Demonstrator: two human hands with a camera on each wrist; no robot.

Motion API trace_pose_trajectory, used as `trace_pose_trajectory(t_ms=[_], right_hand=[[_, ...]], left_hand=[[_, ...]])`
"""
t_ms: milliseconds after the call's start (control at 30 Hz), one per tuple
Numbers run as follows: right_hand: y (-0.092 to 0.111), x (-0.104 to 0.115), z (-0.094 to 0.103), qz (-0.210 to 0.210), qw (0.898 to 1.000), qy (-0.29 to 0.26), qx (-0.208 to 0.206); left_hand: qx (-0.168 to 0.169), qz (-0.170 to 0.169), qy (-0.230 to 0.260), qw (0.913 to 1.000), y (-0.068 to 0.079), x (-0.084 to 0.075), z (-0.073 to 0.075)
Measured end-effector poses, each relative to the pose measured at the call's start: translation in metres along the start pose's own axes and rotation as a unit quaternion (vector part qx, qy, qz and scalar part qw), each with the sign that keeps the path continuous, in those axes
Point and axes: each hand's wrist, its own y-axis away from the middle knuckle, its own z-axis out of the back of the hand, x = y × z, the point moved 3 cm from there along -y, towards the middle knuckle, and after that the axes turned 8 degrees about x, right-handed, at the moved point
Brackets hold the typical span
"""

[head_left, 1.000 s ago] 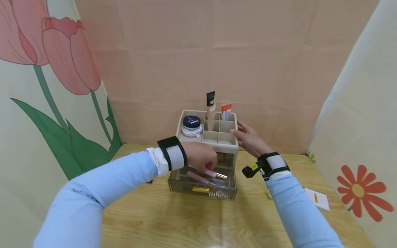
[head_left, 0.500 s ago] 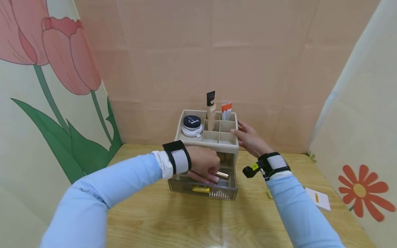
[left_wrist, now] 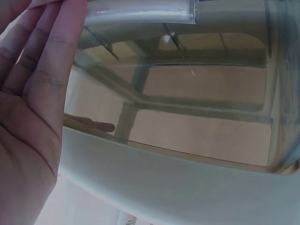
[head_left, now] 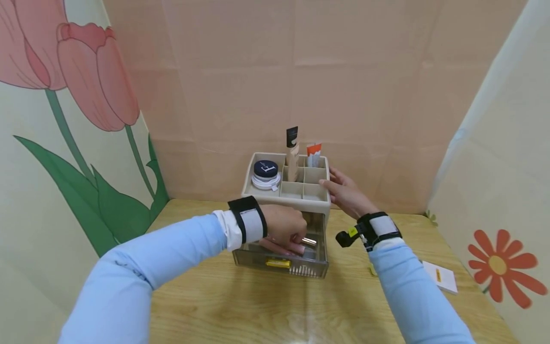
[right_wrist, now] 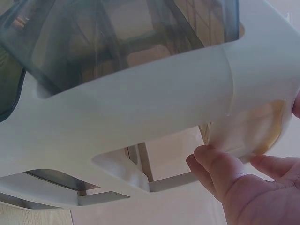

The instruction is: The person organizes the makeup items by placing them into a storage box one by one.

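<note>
A cream makeup organizer (head_left: 285, 202) stands on the table with its smoky drawer (head_left: 253, 260) pulled out. My left hand (head_left: 284, 223) reaches down into the drawer, fingers curled. It pinches a slim tube with a shiny gold cap (head_left: 309, 241), which looks like a lip gloss. In the left wrist view, a clear shiny tube end (left_wrist: 145, 11) juts from the fingertips. Beside these fingers lies a pink tube (head_left: 272, 247), partly covered by them. My right hand (head_left: 349, 195) grips the organizer's right side, thumb over the top rim. The right wrist view shows these fingers at the pale side wall (right_wrist: 243, 136).
On the organizer's top sit a dark-lidded compact (head_left: 266, 169), a white round puff-like item (head_left: 266, 181), a beige tube (head_left: 293, 162) and an orange-white tube (head_left: 314, 155). A white box (head_left: 440, 276) lies at the right of the wooden table (head_left: 240, 306).
My left hand has shifted slightly right and down inside the drawer, then stayed nearly still. The gold-capped tube has barely moved. My right hand keeps its place on the organizer.
</note>
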Motion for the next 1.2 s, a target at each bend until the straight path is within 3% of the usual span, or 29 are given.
trace_pose_trajectory(t_ms=[500,700,967,1200], right_hand=[[0.001,0.001,-0.002,-0.002,1.0,-0.004,0.001],[0.001,0.002,-0.001,-0.003,1.0,0.0,0.003],[0.001,0.004,-0.001,-0.007,1.0,0.007,0.003],[0.002,0.004,-0.001,0.003,1.0,0.01,0.016]], left_hand=[[0.006,0.007,0.002,1.0,0.005,0.001,0.001],[-0.009,0.005,0.021,0.9997,0.012,0.006,0.003],[-0.038,0.001,0.055,0.9978,0.031,0.011,0.011],[-0.063,0.012,0.071,0.9954,0.06,0.015,0.02]])
